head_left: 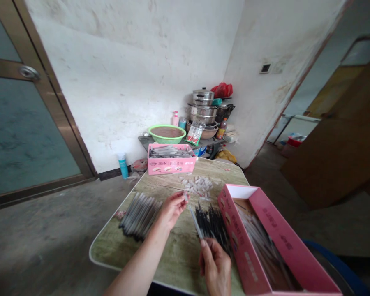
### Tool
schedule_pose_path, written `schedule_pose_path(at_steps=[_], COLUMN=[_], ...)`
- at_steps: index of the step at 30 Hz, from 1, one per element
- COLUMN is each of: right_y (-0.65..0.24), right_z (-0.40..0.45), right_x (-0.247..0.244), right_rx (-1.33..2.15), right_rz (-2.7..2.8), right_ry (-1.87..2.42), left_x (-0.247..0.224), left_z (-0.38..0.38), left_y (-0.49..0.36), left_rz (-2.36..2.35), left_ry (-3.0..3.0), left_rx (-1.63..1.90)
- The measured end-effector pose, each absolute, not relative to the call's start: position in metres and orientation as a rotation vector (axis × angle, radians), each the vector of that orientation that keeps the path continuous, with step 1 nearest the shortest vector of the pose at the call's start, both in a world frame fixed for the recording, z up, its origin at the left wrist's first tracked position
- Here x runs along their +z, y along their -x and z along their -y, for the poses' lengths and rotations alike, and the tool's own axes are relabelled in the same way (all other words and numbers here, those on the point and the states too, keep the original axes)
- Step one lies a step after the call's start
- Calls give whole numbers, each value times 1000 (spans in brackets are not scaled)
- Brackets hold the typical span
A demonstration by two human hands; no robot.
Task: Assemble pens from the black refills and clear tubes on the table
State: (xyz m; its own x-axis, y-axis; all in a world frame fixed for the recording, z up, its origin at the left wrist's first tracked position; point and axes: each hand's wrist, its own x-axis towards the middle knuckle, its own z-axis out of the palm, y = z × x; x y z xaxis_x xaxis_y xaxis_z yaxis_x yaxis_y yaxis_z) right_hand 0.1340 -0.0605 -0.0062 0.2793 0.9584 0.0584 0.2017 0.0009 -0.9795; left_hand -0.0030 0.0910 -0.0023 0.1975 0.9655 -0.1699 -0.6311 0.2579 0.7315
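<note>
My left hand [173, 209] is closed with a small clear piece [185, 196] between thumb and fingertips, over the middle of the wooden-patterned table [179, 250]. Lower right, my right hand [215, 260] pinches a thin, pale pen-like stick [196, 222], its tip pointing up toward the left hand. Left of my left arm lies a row of clear tubes with dark ends [141, 216]. Black thin sticks [212, 225] lie beyond my right hand, beside the pink box. Small whitish pieces [200, 186] are heaped farther back.
An open pink box [240, 242] holding long pale sticks stands at the right. Another pink box [172, 165], full of sticks, is at the table's far edge. Behind are a green basin [166, 139], stacked pots [203, 113] and a bottle [222, 128].
</note>
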Motion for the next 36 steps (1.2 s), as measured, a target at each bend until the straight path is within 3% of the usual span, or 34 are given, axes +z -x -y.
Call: schedule_pose_path(at_steps=[5, 16, 36], right_y=[-130, -142, -136], right_z=[67, 70, 71], right_x=[3, 18, 3], right_rx=[787, 652, 424], right_rz=[1205, 1291, 1464], right_ry=[1525, 1611, 1639], left_x=[2, 6, -3], left_z=[-67, -49, -48], left_y=[7, 22, 6], left_rz=[-630, -730, -653], left_ry=[-487, -920, -679], left_rx=[1209, 1230, 1250])
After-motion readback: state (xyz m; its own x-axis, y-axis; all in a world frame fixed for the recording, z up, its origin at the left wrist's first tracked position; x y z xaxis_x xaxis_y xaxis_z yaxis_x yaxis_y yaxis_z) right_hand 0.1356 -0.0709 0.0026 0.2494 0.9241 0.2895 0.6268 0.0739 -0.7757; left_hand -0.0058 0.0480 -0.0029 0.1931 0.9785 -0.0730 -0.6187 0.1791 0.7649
